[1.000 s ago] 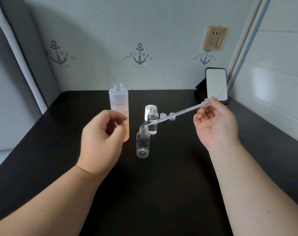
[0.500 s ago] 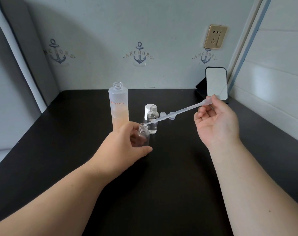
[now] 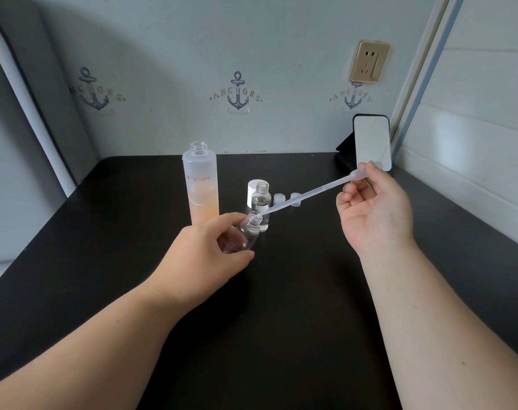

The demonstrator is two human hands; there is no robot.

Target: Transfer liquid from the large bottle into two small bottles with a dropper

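Observation:
The large frosted bottle, uncapped and partly filled with peach liquid, stands at the back middle of the black table. My left hand grips a small clear bottle and tilts its open mouth to the right. My right hand pinches the bulb of a clear plastic dropper. The dropper slants down to the left, and its tip sits at the tilted bottle's mouth. A second small clear bottle stands upright just behind, uncapped.
A white cap stands behind the second small bottle, and two small clear caps lie to its right. A phone-like mirror on a dark stand leans at the back right corner. Walls close in behind and to the right.
My left hand moved from beside the large bottle to the front small bottle, gripped it and tilted it toward the dropper tip. My right hand and the dropper barely moved.

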